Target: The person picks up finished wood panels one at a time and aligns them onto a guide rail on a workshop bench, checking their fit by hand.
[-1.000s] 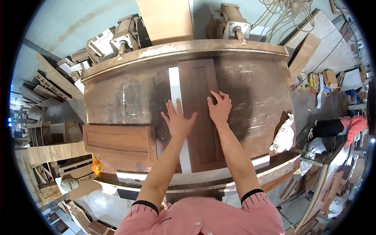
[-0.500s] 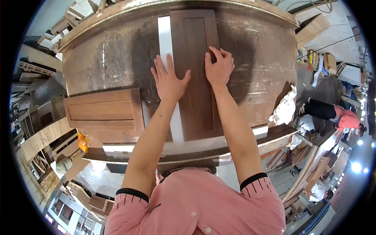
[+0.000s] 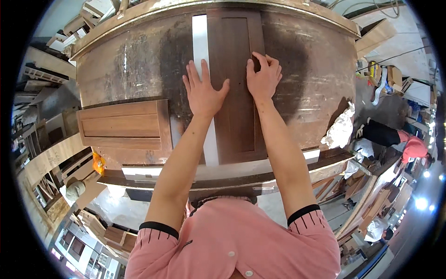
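A long dark-brown wooden panel door [image 3: 236, 102] with a recessed middle lies lengthwise before me on the worn workbench [image 3: 144, 74]. Along its left side runs a white strip [image 3: 200, 39]. My left hand [image 3: 204, 93] lies with fingers spread over the strip, its thumb reaching onto the panel's left border. At the panel's right border rests my right hand [image 3: 264, 79], its fingers bent and its thumb apart from the index finger. Nothing shows between those fingers, though their undersides are hidden.
A shorter brown panel [image 3: 123, 125] lies at the bench's left. Crumpled white plastic [image 3: 340, 128] sits at the right edge, and an orange item [image 3: 98, 162] at the lower left. A raised wooden rail [image 3: 162, 15] borders the far side. Another person [image 3: 411, 142] bends over at the right.
The whole view has shifted slightly, so the bench and panel sit a little further right. Both hands keep nearly the same places on the panel and strip.
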Demonstrator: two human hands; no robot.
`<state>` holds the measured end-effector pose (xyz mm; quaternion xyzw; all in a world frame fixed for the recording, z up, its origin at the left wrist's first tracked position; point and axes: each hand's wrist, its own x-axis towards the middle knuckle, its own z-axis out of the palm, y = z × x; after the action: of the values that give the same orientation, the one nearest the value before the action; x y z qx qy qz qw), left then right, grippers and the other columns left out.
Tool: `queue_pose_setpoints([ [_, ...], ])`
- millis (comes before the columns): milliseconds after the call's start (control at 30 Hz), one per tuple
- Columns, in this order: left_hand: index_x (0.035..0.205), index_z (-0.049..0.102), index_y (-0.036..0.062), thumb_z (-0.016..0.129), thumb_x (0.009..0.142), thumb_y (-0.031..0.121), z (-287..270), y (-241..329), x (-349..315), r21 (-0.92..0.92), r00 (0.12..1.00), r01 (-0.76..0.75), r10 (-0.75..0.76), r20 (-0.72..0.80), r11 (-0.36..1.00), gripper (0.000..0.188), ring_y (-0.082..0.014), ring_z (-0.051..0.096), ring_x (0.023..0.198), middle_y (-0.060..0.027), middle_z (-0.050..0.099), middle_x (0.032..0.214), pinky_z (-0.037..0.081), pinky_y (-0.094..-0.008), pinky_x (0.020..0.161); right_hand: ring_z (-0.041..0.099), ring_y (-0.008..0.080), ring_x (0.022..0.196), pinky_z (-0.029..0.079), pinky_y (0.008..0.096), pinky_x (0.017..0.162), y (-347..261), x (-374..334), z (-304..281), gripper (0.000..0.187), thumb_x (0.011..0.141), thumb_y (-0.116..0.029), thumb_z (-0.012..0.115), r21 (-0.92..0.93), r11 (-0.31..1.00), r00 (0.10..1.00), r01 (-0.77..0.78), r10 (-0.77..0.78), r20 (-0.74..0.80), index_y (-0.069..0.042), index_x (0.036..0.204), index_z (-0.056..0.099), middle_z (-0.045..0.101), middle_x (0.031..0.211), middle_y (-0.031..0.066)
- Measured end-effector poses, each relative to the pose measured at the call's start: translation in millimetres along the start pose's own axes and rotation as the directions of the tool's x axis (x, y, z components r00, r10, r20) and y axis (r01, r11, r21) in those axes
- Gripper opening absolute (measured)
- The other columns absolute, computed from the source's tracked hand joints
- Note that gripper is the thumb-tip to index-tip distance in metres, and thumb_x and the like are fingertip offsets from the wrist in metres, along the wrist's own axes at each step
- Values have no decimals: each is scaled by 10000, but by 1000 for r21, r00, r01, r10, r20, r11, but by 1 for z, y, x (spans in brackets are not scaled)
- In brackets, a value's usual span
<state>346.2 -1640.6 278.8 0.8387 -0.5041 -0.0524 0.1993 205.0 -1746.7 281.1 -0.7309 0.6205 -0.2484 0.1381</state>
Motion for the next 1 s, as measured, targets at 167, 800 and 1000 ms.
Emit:
queue_pose_setpoints([
  [167,1606,298,74,674,901,566,-1,2,2,8,1000,-12,12,13,1000,938,-425,244,1530,-289,231,1639,219,-550,1241,526,350,1208,405,503,1034,2,1,0,292,951,-325,679,6,1000,1000,-8,8,-6,-233,1227,704,554,1293,139],
  [800,1607,283,74,684,892,531,-13,8,3,-26,997,46,-44,68,999,938,-402,226,1541,-276,231,1642,182,-541,1257,523,332,1243,392,507,1060,-8,2,-5,311,939,-302,679,-28,999,1000,-24,24,7,-237,1244,677,562,1302,112],
  [1000,1608,283,72,684,890,533,-14,7,4,-26,996,52,-50,67,998,943,-407,225,1542,-280,237,1639,183,-541,1256,528,336,1234,397,503,1054,-8,2,-5,314,939,-299,679,-48,999,1000,-23,24,8,-233,1246,676,562,1293,119],
])
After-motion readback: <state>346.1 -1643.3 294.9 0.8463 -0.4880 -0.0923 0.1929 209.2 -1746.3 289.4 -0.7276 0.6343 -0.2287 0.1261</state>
